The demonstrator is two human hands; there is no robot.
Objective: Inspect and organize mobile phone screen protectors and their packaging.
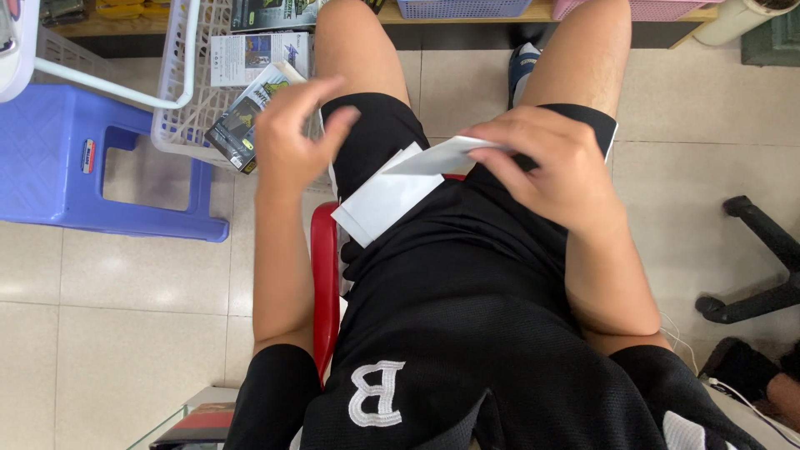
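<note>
White card [442,157], white envelope [383,200] — black shorts [467,275], red chair [325,283], blue stool [58,158], beige floor tiles [125,333].

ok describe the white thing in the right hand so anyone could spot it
Start at the black shorts in the middle. On the lap, the right hand pinches a flat white packet. It is lifted and smaller than the white packet lying beneath it.

Your lap [467,250] carries a white envelope-like sheet [379,204], lying flat near its left edge, over the red stool seat [325,275]. Tiled floor [125,333] carries the blue plastic stool [58,158] at far left w/ white basket [179,125] on its right corner; black chair base [762,267] at right edge.
</note>
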